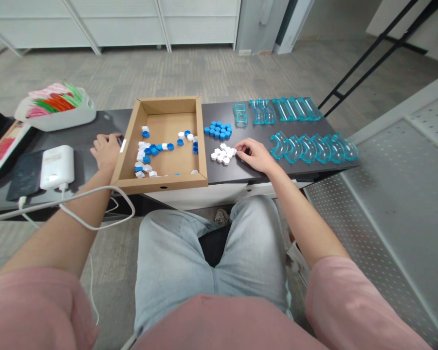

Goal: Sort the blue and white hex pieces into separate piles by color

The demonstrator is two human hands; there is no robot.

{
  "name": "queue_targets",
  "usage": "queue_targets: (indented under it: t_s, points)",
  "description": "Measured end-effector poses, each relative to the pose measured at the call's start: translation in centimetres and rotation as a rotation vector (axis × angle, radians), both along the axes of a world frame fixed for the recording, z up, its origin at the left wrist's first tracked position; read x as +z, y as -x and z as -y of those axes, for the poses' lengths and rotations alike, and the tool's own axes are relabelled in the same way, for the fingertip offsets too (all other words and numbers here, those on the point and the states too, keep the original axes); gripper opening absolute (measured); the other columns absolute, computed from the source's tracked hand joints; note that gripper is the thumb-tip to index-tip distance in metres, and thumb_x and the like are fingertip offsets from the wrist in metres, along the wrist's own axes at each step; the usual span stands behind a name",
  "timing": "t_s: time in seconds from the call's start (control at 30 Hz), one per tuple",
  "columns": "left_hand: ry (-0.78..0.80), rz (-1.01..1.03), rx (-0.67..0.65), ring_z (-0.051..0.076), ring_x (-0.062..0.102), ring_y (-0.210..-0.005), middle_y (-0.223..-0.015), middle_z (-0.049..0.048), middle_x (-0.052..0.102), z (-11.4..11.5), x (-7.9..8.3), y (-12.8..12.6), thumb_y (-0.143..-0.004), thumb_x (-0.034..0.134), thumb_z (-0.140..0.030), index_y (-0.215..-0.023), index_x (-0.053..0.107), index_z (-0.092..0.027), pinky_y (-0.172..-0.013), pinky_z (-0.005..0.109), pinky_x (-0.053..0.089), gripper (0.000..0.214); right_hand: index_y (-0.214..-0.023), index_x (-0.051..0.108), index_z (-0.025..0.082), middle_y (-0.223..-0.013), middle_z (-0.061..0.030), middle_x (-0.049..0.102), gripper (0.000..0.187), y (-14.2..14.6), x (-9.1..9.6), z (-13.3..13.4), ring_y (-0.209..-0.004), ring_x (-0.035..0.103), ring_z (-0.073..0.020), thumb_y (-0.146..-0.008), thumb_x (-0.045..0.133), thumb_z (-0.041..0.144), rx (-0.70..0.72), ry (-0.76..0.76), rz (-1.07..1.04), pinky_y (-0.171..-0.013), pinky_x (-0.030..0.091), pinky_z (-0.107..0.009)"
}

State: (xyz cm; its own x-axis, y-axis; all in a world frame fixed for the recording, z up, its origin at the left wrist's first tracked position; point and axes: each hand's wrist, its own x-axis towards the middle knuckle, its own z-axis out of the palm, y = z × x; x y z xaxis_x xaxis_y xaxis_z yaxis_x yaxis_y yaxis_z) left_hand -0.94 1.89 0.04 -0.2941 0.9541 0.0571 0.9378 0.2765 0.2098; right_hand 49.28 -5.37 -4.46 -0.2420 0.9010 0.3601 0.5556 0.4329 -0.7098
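Observation:
My right hand [254,154] rests at the right edge of a cluster of white hexagonal pieces [222,154], its thumb and fingertips pinched on one white hexagonal piece [234,151]. Just behind lies a cluster of blue hexagonal pieces [218,130]. To the left stands a shallow open cardboard box [171,104], with mixed blue and white pieces [151,149] scattered inside, mostly along its left side. My left hand [107,151] lies on the dark table against the box's left wall, fingers apart and holding nothing.
Clear teal curved parts [308,148] and straight parts [297,109] line the table's right side, with small square ones [240,115] nearby. At left are a white power bank [57,167] with a cable [91,194] crossing my forearm, a dark phone [25,175] and a white basket [58,121].

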Motion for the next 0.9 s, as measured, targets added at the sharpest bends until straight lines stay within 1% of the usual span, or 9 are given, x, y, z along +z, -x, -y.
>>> queue_targets:
  t_s: [0.37, 0.47, 0.67, 0.9]
  points:
    - [-0.01, -0.011, -0.004, 0.046, 0.05, -0.156, -0.17, 0.0325, 0.051, -0.09, -0.16, 0.14, -0.116, 0.035, -0.027, -0.168, 0.063, -0.014, -0.13, 0.066, 0.04, 0.06, -0.111, 0.084, 0.025, -0.104, -0.0071, 0.079, 0.016, -0.04, -0.03, -0.03, -0.089, 0.07, -0.0252, -0.097, 0.077, 0.029, -0.015, 0.016, 0.017, -0.091, 0.061, -0.043]
    - [-0.012, -0.024, -0.003, 0.045, 0.051, -0.156, -0.169, 0.032, 0.052, -0.16, -0.26, 0.23, -0.117, 0.033, -0.025, -0.167, 0.063, -0.015, -0.13, 0.066, 0.041, 0.059, -0.111, 0.084, 0.025, -0.104, -0.007, 0.079, 0.015, -0.03, -0.03, -0.06, -0.088, 0.07, -0.0251, -0.098, 0.077, 0.031, -0.007, 0.009, 0.015, -0.091, 0.062, -0.042]
    - [-0.018, -0.008, 0.006, 0.045, 0.05, -0.157, -0.171, 0.0316, 0.052, -0.09, -0.25, 0.13, -0.118, 0.034, -0.027, -0.167, 0.063, -0.014, -0.131, 0.066, 0.04, 0.059, -0.11, 0.084, 0.026, -0.103, -0.0069, 0.08, 0.016, 0.02, 0.06, -0.03, -0.089, 0.07, -0.0255, -0.097, 0.078, 0.032, -0.003, 0.015, 0.0, -0.09, 0.061, -0.042]
    - [-0.026, -0.006, 0.002, 0.045, 0.052, -0.155, -0.169, 0.0307, 0.054, -0.05, -0.19, 0.1, -0.118, 0.037, -0.027, -0.165, 0.065, -0.016, -0.13, 0.067, 0.042, 0.056, -0.111, 0.085, 0.025, -0.105, -0.007, 0.08, 0.018, 0.01, 0.09, 0.02, -0.09, 0.07, -0.0248, -0.098, 0.074, 0.029, -0.002, 0.015, 0.009, -0.093, 0.061, -0.042]
